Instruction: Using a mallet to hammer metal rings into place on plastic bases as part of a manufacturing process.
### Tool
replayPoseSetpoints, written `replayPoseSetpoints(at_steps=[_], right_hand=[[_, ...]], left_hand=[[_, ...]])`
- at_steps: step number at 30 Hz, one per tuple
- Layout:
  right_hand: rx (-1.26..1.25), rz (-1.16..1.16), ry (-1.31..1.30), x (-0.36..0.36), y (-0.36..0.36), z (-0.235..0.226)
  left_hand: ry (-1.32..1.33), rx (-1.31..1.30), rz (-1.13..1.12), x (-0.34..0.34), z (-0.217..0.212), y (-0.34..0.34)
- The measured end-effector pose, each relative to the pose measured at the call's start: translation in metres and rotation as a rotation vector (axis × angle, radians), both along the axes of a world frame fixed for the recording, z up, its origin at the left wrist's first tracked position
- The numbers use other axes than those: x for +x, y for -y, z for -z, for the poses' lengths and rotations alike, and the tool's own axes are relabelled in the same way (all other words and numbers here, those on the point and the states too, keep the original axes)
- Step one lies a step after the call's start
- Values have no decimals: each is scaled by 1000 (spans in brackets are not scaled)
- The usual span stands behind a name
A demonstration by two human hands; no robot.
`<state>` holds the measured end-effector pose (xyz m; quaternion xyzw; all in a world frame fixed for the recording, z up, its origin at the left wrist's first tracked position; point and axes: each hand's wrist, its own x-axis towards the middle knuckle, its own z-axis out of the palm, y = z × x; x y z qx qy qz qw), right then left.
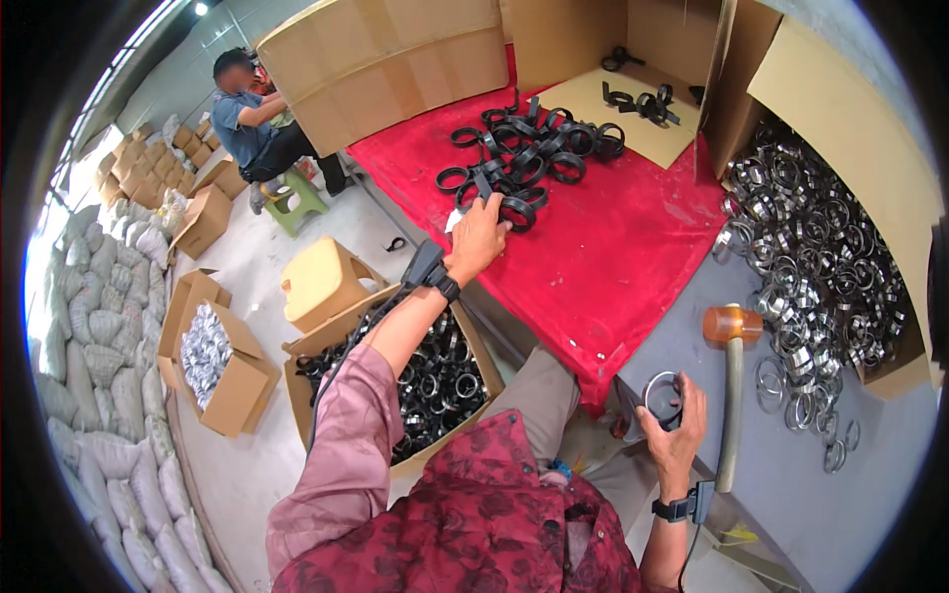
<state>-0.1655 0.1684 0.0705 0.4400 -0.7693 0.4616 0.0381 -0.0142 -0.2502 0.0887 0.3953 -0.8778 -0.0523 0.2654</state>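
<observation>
My left hand (pixel 478 240) reaches to the near edge of a pile of black rings with tabs (pixel 514 148) on the red cloth. Its fingers close on one black ring (pixel 517 213) at the front of the pile. At the grey table's edge, my right hand (pixel 678 431) holds a shiny metal ring (pixel 660 397) between thumb and fingers, its opening facing up. Beside that hand lies a mallet (pixel 733 326) with an orange-brown head and a long handle. Many loose metal rings (pixel 791 296) spill over the table from a cardboard box at the right.
A red cloth (pixel 593 287) covers part of the grey table (pixel 870 474). Large cartons (pixel 395 69) stand at the back. An open box of black rings (pixel 474 341) and a yellow stool (pixel 324 282) are at left. A person (pixel 252 124) sits farther off near stacked sacks (pixel 104 346).
</observation>
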Motion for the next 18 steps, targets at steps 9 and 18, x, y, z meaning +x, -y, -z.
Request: replayPoseSetpoints(at_steps=[9,18], right_hand=[[23,31,-2,0,2,-5],[-12,59,162,7,-9,-11]], left_hand=[[-108,-71,162,-12,-25,-1],[-476,900,602,-23,-48,-106]])
